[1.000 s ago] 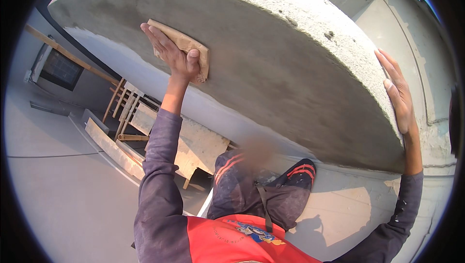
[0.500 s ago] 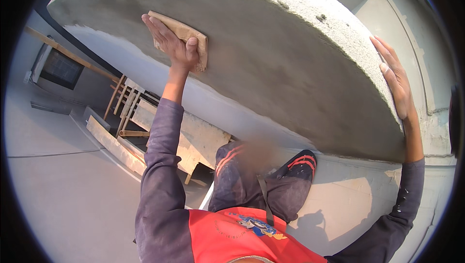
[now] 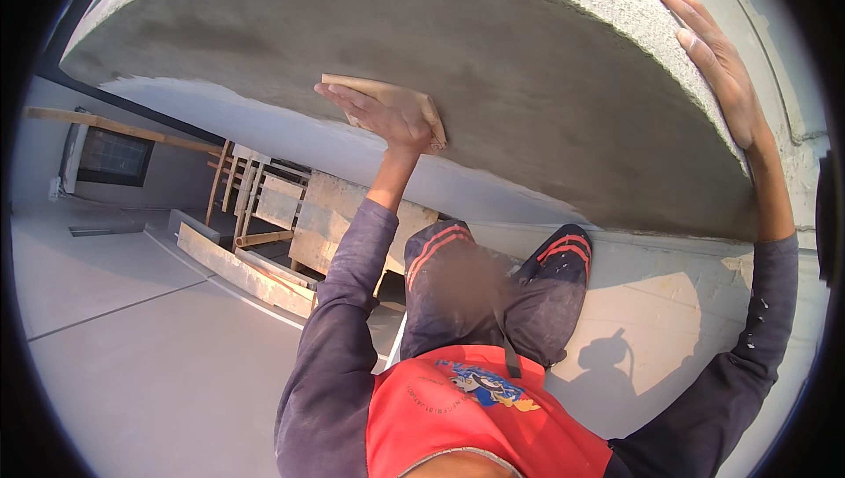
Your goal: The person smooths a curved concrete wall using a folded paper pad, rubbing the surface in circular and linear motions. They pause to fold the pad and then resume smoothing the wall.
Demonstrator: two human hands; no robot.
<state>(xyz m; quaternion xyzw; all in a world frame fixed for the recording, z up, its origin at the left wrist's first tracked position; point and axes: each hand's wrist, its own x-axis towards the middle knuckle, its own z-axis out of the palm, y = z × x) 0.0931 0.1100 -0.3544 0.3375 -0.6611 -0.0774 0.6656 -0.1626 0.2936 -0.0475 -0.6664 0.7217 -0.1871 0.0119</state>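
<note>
My left hand [image 3: 392, 121] presses a thin tan pad [image 3: 407, 96] with angular corners against the damp grey plaster face [image 3: 546, 117] of a curved slab or wall. Its fingers lie stretched along the pad, and the palm covers much of it; what the pad is made of, I cannot tell. Over at the right, my right hand [image 3: 722, 73] rests on the rough pale rim [image 3: 607, 3] of the same slab, fingers extended along the edge and holding no tool.
Below the grey face runs a whitish band [image 3: 211, 104]. Wooden boards and frames [image 3: 317, 223] stand at left, near a bamboo pole [image 3: 132, 128] and a dark window [image 3: 114, 159]. My knees [image 3: 440, 253] are bent under the slab. A shadow [image 3: 607, 359] falls on the pale surface at right.
My left hand and the tan pad have moved right and lower in the picture, across the plaster. The view has shifted a little; my right hand stays on the rim.
</note>
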